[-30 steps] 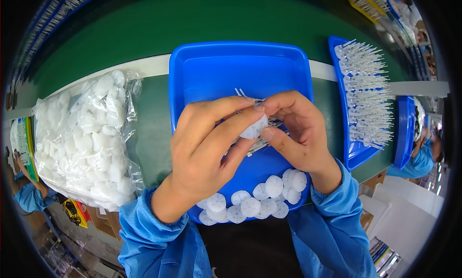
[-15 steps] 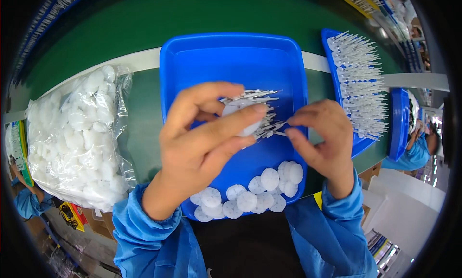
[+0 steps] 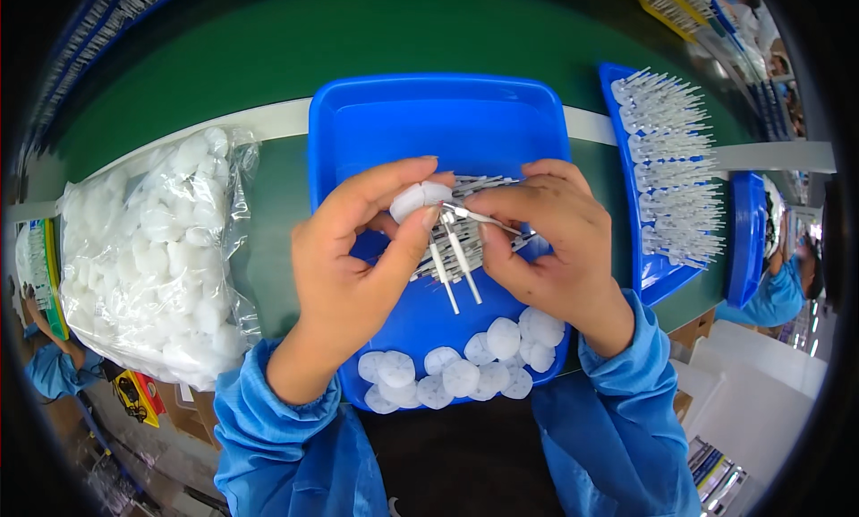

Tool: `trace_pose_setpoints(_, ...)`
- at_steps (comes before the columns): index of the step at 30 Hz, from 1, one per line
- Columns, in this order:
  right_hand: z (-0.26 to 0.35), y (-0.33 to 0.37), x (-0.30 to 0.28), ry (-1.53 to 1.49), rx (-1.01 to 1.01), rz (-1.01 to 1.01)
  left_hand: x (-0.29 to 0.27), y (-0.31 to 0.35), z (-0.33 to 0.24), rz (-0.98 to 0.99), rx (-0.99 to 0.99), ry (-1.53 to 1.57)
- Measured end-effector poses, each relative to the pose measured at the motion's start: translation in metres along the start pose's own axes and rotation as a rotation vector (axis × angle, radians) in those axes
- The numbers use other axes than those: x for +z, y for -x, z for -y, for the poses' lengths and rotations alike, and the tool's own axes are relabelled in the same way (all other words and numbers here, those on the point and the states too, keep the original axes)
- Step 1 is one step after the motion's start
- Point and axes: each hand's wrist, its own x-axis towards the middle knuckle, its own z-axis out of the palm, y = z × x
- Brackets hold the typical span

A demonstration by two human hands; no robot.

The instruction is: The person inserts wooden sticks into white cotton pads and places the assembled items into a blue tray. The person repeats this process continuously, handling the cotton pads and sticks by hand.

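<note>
Over a blue tray (image 3: 438,84), my left hand (image 3: 344,248) pinches a small white round disc (image 3: 419,198) between thumb and fingers, its face turned away. Two thin white sticks with metallic-looking ends (image 3: 461,256) hang down from the disc. My right hand (image 3: 564,235) grips another thin white stick (image 3: 488,218) by thumb and fingers, its tip close to the disc. Behind the hands, a heap of similar sticks (image 3: 429,264) is partly hidden. Along the tray's near end lie several loose white discs with small holes (image 3: 461,377).
A clear plastic bag of white discs (image 3: 157,266) lies left of the tray. To the right, a blue tray (image 3: 651,280) carries rows of discs bristling with sticks (image 3: 671,172). Another blue tray (image 3: 743,239) stands farther right. Other people's blue sleeves (image 3: 774,293) show at both sides.
The disc in my left hand has tipped, and sticks now point down from it. My right hand has moved left with a stick, up to the disc.
</note>
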Motion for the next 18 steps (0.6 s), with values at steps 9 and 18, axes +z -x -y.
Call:
trace_pose_setpoints(9, -0.006, 0.009, 0.010, -0.218, 0.106, -0.016, -0.003, -0.004, 0.001, -0.035, 0.083, -0.163)
trace_pose_setpoints(18, -0.003, 0.006, 0.008, -0.272, 0.185, 0.021, 0.002, -0.008, -0.007, -0.102, 0.234, -0.536)
